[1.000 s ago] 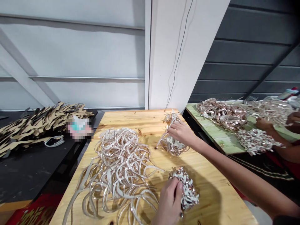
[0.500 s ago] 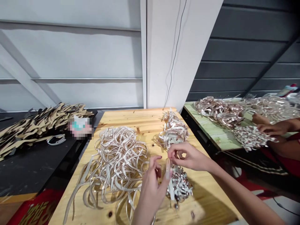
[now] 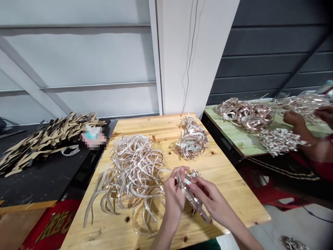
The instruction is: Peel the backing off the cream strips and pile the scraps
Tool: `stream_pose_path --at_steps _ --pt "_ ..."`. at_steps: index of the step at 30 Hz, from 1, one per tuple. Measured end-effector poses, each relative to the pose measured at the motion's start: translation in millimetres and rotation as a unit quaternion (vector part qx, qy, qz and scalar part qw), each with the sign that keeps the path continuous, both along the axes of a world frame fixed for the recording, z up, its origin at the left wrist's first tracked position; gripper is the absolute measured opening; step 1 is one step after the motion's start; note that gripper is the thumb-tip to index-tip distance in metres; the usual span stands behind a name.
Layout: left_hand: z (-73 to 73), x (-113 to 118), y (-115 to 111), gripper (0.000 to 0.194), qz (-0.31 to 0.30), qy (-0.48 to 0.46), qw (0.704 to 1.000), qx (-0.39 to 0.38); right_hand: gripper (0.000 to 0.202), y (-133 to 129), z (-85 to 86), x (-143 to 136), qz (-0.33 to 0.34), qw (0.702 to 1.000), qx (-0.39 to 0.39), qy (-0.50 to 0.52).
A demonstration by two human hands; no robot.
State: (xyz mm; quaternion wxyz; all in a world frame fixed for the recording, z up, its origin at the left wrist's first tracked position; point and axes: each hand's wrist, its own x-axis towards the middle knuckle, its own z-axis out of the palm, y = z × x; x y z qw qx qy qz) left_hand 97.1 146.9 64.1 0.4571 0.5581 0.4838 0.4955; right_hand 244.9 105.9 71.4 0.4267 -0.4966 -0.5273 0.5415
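Observation:
My left hand [image 3: 174, 194] is closed around a shiny rose-gold strip [image 3: 197, 205] with a white side, which hangs down to the right. The fingers of my right hand [image 3: 212, 199] pinch a short white piece [image 3: 187, 181] close to the left fingertips; whether it is part of the same strip I cannot tell. Behind the hands, a pile of small shiny scraps [image 3: 191, 173] is mostly hidden. Left of my hands lies a large heap of curled strips [image 3: 137, 163] with white and metallic sides.
Farther back on the wooden table [image 3: 145, 125] sits a smaller bundle of strips [image 3: 192, 142]. On a black table [image 3: 31, 191] at left lie brown cut strips [image 3: 47, 142]. At right, another person's hands [image 3: 293, 119] work over a green table [image 3: 244, 146] with strips and scraps.
My right hand has come down and to the right, beside the left hand. The shiny strip now trails lower right from my fingers. The view has shifted slightly.

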Motion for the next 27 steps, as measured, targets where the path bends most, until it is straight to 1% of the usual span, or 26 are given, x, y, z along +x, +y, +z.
stream_pose_path --at_steps 3,7,9,12,15,18,21,24,27 --pt "-0.4 2 -4 0.052 -0.021 -0.013 1.000 -0.006 0.041 -9 -1.7 -11 -0.042 0.998 0.006 0.049" --pt "-5.2 1 -12 0.044 -0.050 -0.011 0.999 0.016 0.042 -10 -1.3 -13 -0.078 0.995 0.017 0.053" --pt "-9.0 1 -16 0.043 -0.059 -0.004 0.998 0.030 0.039 -11 -3.3 -11 -0.095 0.994 0.025 0.040" --pt "-14.2 2 -23 0.041 -0.049 0.013 0.997 0.057 0.033 -13 -8.8 -12 -0.129 0.991 0.037 0.008" --pt "-17.9 2 -29 0.035 -0.026 0.034 0.994 0.105 0.023 -13 -15.5 -17 -0.181 0.982 0.051 -0.024" --pt "-21.0 1 -34 0.029 -0.012 0.039 0.989 0.143 0.016 -12 -21.5 -25 -0.228 0.971 0.062 -0.030" --pt "-23.3 0 -35 0.029 0.012 0.043 0.987 0.154 0.023 -11 -24.7 -30 -0.238 0.970 0.059 -0.001" --pt "-23.6 -3 -33 0.028 0.028 0.044 0.987 0.154 0.031 -9 -23.7 -32 -0.220 0.974 0.046 0.037" --pt "-22.7 -4 -30 0.026 0.035 0.042 0.986 0.160 0.032 -9 -20.2 -31 -0.204 0.977 0.035 0.057"
